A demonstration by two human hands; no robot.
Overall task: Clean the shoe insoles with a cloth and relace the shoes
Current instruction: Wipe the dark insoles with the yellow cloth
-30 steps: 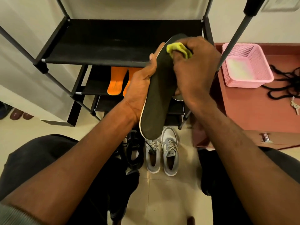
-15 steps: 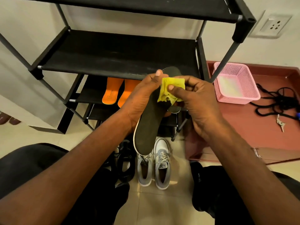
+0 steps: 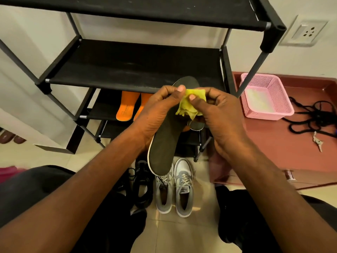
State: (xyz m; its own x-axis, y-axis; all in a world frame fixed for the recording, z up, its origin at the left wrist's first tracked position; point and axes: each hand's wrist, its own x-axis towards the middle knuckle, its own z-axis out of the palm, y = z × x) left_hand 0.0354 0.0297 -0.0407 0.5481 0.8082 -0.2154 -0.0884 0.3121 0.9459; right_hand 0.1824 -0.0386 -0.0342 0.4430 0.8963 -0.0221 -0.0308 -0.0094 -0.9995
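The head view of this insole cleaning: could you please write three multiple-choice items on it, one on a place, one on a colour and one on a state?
1. Where do the orange insoles lie?
A. On a lower shelf of the rack
B. In the basket
C. On the floor tiles

2. What colour is the cloth?
A. Blue
B. Yellow
C. White

3. How is the dark insole held?
A. Lying on the floor
B. Tucked in a shoe
C. Gripped in the left hand

Answers: 1 A, they rest on the rack shelf; 2 B, the right hand pinches yellow fabric; 3 C, the left hand's fingers curl round it.
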